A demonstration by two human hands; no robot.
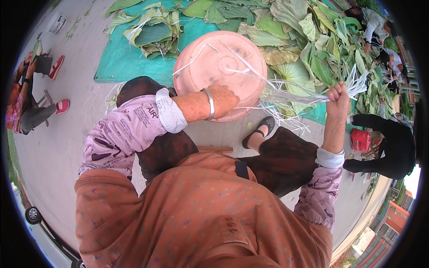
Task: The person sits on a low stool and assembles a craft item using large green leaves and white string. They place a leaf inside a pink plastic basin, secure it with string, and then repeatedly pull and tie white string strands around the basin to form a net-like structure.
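My right hand (338, 98) is raised on the right, its fist closed round a bundle of thin white plastic strips (297, 94). Their loose ends fan out past the fist on one side and trail toward the basin on the other. An upturned pink plastic basin (196, 62) lies in front of me. Over its near part is my left hand (222, 100), closed, with its fingers curled down and partly hidden. One white strip comes out beside this hand toward the bundle. Other single strips lie across the basin's bottom.
Large green leaves (286, 27) lie heaped on a green sheet (109, 60) beyond the basin, with a tied leaf bundle (154, 33) at left. A seated person (33, 98) is on the left; other people (384, 143) work at right, near a red bag (360, 140).
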